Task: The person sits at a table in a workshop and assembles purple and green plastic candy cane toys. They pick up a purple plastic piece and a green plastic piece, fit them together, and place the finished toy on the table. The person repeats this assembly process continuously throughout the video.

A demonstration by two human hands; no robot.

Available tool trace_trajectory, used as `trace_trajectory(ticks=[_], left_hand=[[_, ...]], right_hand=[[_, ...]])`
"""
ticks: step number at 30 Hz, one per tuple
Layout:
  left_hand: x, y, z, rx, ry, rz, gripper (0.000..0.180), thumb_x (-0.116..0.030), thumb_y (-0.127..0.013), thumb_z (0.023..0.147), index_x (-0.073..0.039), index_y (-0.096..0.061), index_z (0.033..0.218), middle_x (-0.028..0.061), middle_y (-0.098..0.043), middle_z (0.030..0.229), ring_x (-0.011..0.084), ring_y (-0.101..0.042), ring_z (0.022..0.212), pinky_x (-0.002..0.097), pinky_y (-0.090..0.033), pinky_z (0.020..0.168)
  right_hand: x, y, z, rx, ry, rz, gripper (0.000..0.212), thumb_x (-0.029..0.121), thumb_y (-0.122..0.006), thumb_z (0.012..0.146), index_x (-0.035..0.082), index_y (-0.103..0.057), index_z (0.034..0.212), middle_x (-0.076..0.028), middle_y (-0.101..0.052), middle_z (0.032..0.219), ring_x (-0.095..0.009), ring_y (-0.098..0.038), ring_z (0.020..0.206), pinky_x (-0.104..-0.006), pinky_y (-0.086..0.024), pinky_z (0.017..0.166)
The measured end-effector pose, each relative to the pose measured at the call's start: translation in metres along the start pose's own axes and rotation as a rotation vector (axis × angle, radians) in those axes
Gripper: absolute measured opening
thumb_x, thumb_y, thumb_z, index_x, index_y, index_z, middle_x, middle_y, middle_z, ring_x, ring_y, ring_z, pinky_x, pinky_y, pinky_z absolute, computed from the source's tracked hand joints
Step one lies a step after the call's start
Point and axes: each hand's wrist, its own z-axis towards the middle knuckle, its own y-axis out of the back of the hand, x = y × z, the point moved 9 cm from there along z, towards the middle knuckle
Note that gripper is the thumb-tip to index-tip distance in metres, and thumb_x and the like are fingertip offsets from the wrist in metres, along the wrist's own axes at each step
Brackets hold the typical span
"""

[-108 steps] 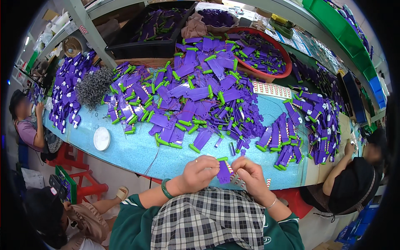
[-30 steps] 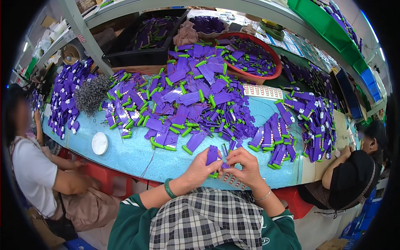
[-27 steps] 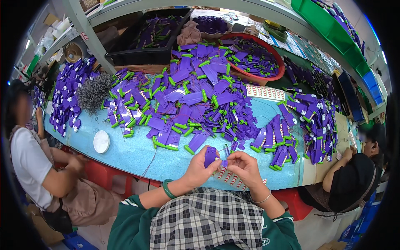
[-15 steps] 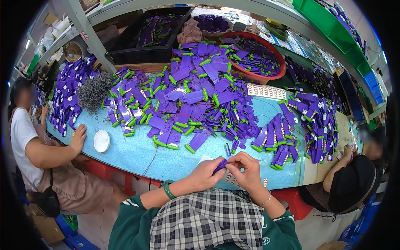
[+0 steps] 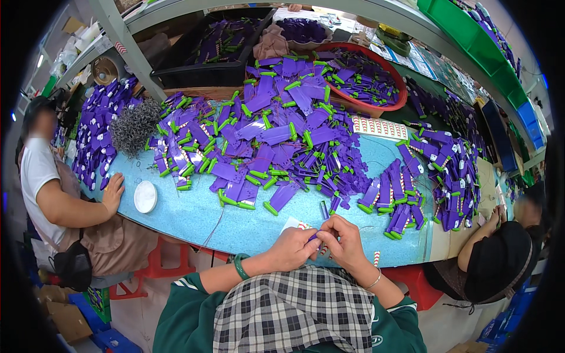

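Close to the table's near edge, my left hand [image 5: 294, 247] is closed around a small purple plastic piece [image 5: 312, 237], mostly hidden by the fingers. My right hand [image 5: 345, 240] meets it from the right, thumb and forefinger pinched together at the piece's end; what lies between those fingertips is too small to make out. Partly under my hands lies a sheet of red-and-white striped stickers [image 5: 303, 225]. Just beyond, a narrow purple part [image 5: 324, 209] rests on the blue tabletop [image 5: 247, 229]. A large heap of flat purple parts with green ends [image 5: 273, 135] spreads farther back.
Right of the heap lie more purple-and-green parts [image 5: 400, 194]. A red basin [image 5: 402, 94] and black tray [image 5: 194, 77] stand behind. Tangled dark wire [image 5: 134, 126] and a round white dish [image 5: 145, 196] are left. Co-workers sit at left [image 5: 44, 188] and right [image 5: 500, 253].
My fingers have closed further over the purple piece, so less of it shows. The striped sheet shows more beside my left hand. The co-worker at left has shifted posture.
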Motion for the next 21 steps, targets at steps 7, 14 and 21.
trace_trajectory(ticks=[7, 14, 21], left_hand=[[-0.027, 0.046, 0.008, -0.314, -0.105, 0.694, 0.032, -0.029, -0.062, 0.086, -0.003, -0.054, 0.104, 0.0107, -0.060, 0.084, 0.0273, -0.062, 0.077, 0.0376, -0.050, 0.061], [0.006, 0.079, 0.015, -0.491, -0.046, 1.177, 0.023, -0.013, -0.061, 0.080, -0.001, -0.051, 0.097, 0.0129, -0.052, 0.086, 0.0287, -0.058, 0.083, 0.0386, -0.051, 0.061], [-0.035, 0.086, -0.030, -0.517, -0.360, 0.420, 0.021, 0.001, -0.047, 0.090, 0.003, -0.046, 0.111, 0.0180, -0.060, 0.092, 0.0262, -0.062, 0.082, 0.0323, -0.053, 0.064]], right_hand=[[-0.028, 0.086, 0.029, 0.075, -0.067, -0.193, 0.009, 0.008, -0.067, 0.079, 0.002, -0.067, 0.085, -0.009, -0.065, 0.077, -0.021, -0.060, 0.067, -0.0320, -0.047, 0.061], [0.007, 0.076, 0.015, -0.092, 0.239, -0.852, 0.024, 0.023, -0.075, 0.069, 0.008, -0.067, 0.087, -0.005, -0.058, 0.080, -0.024, -0.057, 0.079, -0.0369, -0.048, 0.064], [0.006, -0.037, 0.008, 0.011, 0.246, -0.832, 0.027, 0.028, -0.075, 0.068, 0.010, -0.064, 0.085, -0.002, -0.053, 0.081, -0.021, -0.052, 0.081, -0.0346, -0.042, 0.063]])
